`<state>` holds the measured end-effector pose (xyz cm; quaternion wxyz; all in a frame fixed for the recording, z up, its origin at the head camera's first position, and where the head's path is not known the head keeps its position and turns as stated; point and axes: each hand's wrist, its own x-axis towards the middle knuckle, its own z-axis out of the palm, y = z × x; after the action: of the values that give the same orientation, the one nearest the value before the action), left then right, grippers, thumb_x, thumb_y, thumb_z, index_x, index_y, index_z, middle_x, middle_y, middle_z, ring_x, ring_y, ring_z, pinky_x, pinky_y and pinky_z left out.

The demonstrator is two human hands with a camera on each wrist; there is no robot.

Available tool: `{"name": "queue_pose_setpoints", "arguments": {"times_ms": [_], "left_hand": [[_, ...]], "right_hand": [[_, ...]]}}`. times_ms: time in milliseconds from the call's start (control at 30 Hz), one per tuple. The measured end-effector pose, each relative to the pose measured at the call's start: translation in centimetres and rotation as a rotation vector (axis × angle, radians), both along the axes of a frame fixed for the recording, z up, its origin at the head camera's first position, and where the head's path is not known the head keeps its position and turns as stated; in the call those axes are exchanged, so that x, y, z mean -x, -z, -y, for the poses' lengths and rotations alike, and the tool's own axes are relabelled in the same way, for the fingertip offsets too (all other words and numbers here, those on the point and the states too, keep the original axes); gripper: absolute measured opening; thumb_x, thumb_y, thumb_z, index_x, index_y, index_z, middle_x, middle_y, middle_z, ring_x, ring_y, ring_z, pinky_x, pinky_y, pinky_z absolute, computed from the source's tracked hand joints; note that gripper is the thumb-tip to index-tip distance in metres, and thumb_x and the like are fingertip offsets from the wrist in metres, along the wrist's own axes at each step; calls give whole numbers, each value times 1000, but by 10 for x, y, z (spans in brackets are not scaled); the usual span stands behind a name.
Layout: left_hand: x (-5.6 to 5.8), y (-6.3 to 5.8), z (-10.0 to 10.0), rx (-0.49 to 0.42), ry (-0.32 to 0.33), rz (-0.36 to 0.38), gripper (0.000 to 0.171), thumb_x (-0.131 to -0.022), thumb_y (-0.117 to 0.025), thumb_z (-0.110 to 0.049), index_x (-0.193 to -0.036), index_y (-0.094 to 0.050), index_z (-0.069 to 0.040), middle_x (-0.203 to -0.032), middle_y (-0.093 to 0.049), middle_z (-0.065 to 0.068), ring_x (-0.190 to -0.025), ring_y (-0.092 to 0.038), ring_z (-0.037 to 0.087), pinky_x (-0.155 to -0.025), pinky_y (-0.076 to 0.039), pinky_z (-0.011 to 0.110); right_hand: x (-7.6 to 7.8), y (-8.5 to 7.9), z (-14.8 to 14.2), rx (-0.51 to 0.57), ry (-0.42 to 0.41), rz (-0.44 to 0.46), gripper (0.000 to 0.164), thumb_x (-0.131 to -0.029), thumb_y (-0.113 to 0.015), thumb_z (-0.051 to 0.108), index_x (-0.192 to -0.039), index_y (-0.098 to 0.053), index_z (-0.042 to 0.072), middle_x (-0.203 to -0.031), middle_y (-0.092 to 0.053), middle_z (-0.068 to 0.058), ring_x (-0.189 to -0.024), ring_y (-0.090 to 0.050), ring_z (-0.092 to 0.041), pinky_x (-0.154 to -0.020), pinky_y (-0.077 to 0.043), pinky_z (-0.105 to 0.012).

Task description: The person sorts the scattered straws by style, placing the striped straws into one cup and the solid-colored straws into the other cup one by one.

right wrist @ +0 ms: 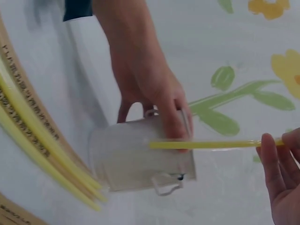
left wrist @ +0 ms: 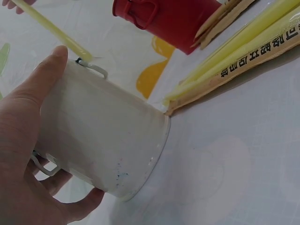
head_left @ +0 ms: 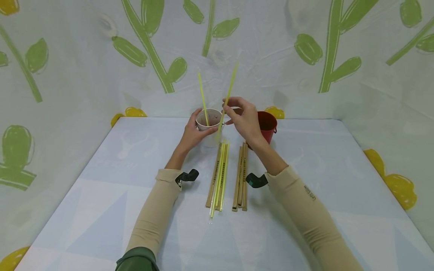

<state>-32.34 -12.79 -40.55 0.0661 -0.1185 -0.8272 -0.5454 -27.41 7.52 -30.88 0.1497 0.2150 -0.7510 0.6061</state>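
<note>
My left hand (head_left: pixel 192 133) grips a small white bucket (left wrist: pixel 105 129) round its side, thumb near the rim. One yellow straw (head_left: pixel 202 93) stands inside the bucket, leaning on its rim. Between the thumb and fingers of my right hand (head_left: pixel 245 117) is another yellow straw (right wrist: pixel 215 145), in a clear wrapper. It slants upward, and its lower end overlaps the front of the white bucket in the head view. Just right of that hand stands a red bucket (head_left: pixel 267 125), partly covered by the wrist.
Nearer me lies a bunch of yellow straws (head_left: pixel 217 184) mixed with brown paper-wrapped sticks (head_left: pixel 209 194) bearing dark print. Several more brown paper-wrapped sticks (head_left: pixel 240 180) lie to its right. A patterned curtain (head_left: pixel 264 75) hangs behind the table (head_left: pixel 101 203).
</note>
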Motion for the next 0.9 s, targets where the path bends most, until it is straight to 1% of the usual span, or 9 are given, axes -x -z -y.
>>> {"name": "queue_pose_setpoints", "arguments": {"times_ms": [133,200,267,333,433,567,733,900], "left_hand": [[1,-1,0,13,-3,6,93,-81,-80,-37,-154,-25,-24,-150,-40,14,-138,-42,30,-108,-39,52],[1,-2,0,17,-8,4,92,-81,-80,-38,-154,-25,-25,-150,-40,14,-138,-41,30,-109,-39,52],[2,-3,0,21,-18,5,93,-80,-80,-40,-153,-25,-26,-151,-40,13,-138,-42,29,-109,-39,51],[3,-3,0,21,-24,6,94,-78,-81,-43,-153,-26,-27,-151,-40,12,-137,-42,28,-108,-40,51],[3,-3,0,17,-30,2,95,-77,-81,-46,-153,-26,-28,-151,-40,10,-136,-43,27,-108,-39,51],[2,-2,0,7,-24,9,97,-77,-81,-47,-153,-25,-28,-152,-39,9,-137,-41,27,-109,-39,51],[0,1,0,6,-20,29,98,-77,-81,-48,-154,-24,-27,-153,-37,9,-139,-40,27,-109,-38,52],[-1,0,0,8,-16,24,97,-77,-80,-49,-154,-24,-28,-153,-37,8,-140,-39,27,-109,-38,53]], "right_hand": [[-9,-27,3,24,4,-27,27,-96,-61,6,-121,-63,-3,-113,-67,-23,-95,-69,-35,-66,-59,-27],[-14,-41,4,35,12,-37,26,-96,-60,5,-120,-63,-5,-111,-67,-23,-93,-69,-34,-67,-59,-27],[-16,-52,5,46,24,-46,25,-96,-60,4,-119,-63,-5,-110,-67,-23,-93,-69,-33,-67,-59,-27],[-13,-57,6,63,34,-50,24,-96,-61,5,-118,-64,-4,-108,-67,-21,-93,-69,-31,-67,-59,-27],[-2,-55,8,88,33,-64,24,-95,-62,7,-117,-65,-2,-109,-68,-19,-94,-68,-32,-66,-59,-27],[10,-43,10,82,24,-60,25,-95,-64,11,-117,-66,1,-110,-68,-16,-96,-69,-31,-66,-59,-26],[13,-30,11,37,24,-26,25,-96,-63,14,-118,-66,3,-114,-69,-13,-98,-70,-26,-68,-59,-26],[14,-25,11,25,33,-18,25,-97,-62,14,-119,-66,5,-114,-69,-12,-96,-70,-22,-68,-59,-27]]}}
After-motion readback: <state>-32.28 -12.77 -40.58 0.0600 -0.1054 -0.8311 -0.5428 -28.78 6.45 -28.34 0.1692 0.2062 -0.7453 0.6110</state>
